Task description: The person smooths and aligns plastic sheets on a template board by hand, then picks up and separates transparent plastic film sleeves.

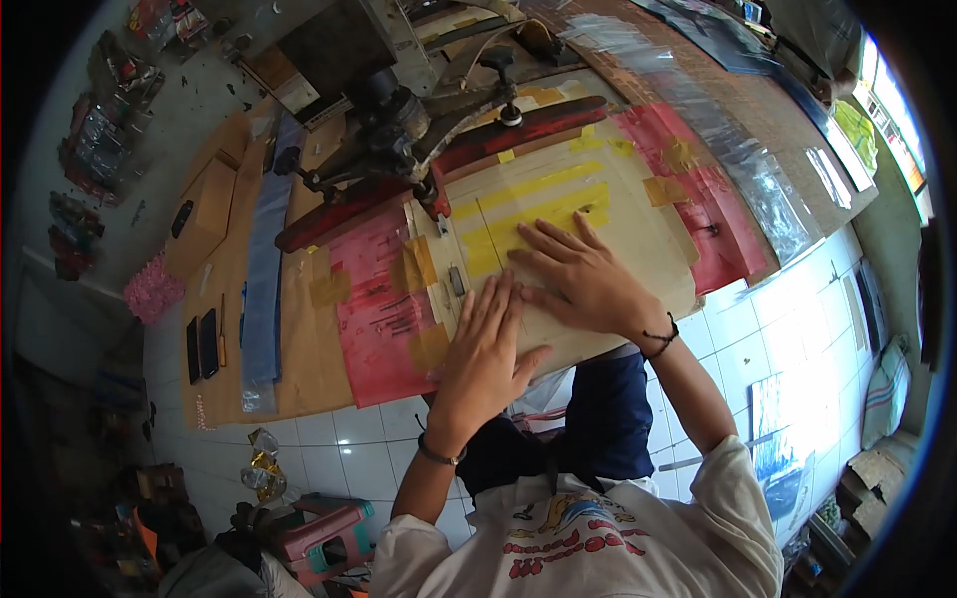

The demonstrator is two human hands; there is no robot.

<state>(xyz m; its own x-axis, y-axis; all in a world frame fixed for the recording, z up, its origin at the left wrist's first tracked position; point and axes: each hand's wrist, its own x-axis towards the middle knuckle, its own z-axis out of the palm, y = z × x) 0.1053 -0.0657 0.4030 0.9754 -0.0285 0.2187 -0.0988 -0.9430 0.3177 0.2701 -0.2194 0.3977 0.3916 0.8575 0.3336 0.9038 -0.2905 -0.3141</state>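
My left hand (485, 344) lies flat with its fingers stretched out on the near left part of a beige board (638, 239). My right hand (578, 277) rests flat on the same board, fingers a little apart, partly over strips of yellow tape (553, 189). The fingertips of my left hand are close to my right thumb. A small dark metal piece (457, 280) sits on the board just beyond my left fingers. Red sheets (374, 309) patched with brown tape flank the board. Neither hand appears to grip anything; what lies under the palms is hidden.
A machine with a dark head (389, 120) and long red bar (558, 122) stands over the board's far edge. Left are blue plastic strips (264, 269), a phone-like black object (208, 329) and a cardboard box (204, 214). Clear plastic (738, 159) lies right; a stool (324, 538) stands below.
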